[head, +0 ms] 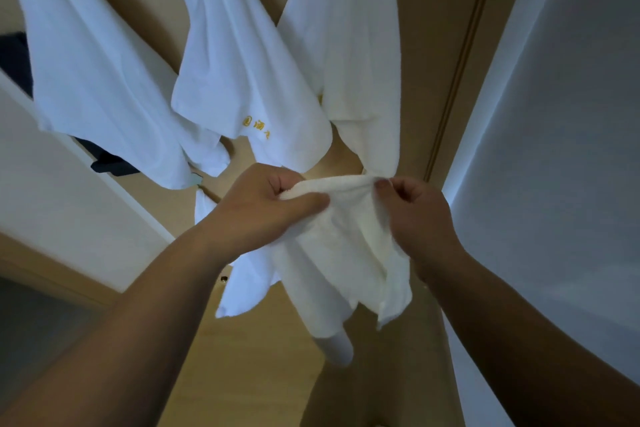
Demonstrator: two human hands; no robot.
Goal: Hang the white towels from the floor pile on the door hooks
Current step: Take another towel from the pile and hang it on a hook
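Note:
I hold a white towel up in front of the wooden door. My left hand grips its top edge on the left, thumb over the cloth. My right hand pinches the same edge on the right. The rest of the towel hangs down between my forearms. Three white towels hang on the door above: one at the left, one in the middle with yellow embroidery, one at the right. The hooks themselves are hidden by the cloth.
A white wall runs along the right of the door frame. A dark garment shows behind the left towel. A white panel stands to the left. A small metal fitting sits on the door below the towels.

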